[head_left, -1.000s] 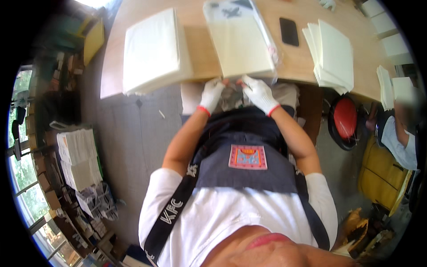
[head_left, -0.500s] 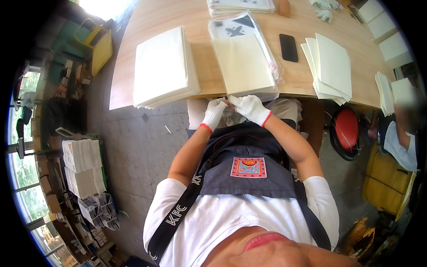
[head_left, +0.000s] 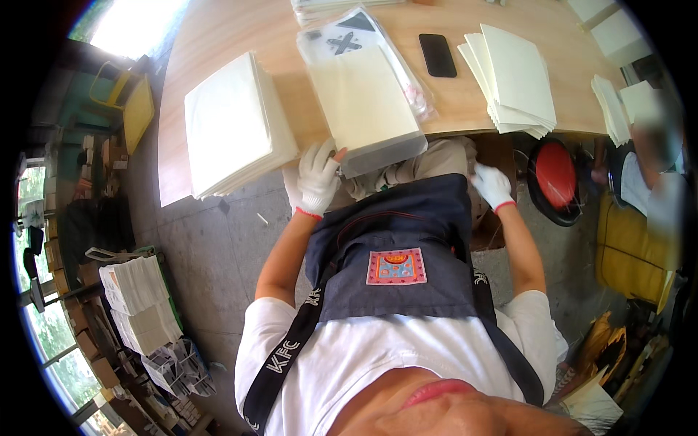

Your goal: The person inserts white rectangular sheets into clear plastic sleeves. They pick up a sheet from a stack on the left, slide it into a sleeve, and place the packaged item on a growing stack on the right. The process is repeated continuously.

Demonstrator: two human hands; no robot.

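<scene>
Cream sheet (head_left: 363, 98) lying slantwise; clear plastic (head_left: 385, 154) overhanging table (head_left: 454, 105) edge.

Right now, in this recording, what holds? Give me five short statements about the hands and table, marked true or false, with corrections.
1. The left hand and right hand are both gloved in white. True.
2. The right hand holds the black smartphone. False: it lies on the table, apart from that hand.
3. The left hand is nearer the cream paper than the right. True.
4. The red seat is on the person's left. False: right.
5. The fanned paper stack lies right of the smartphone. True.
</scene>
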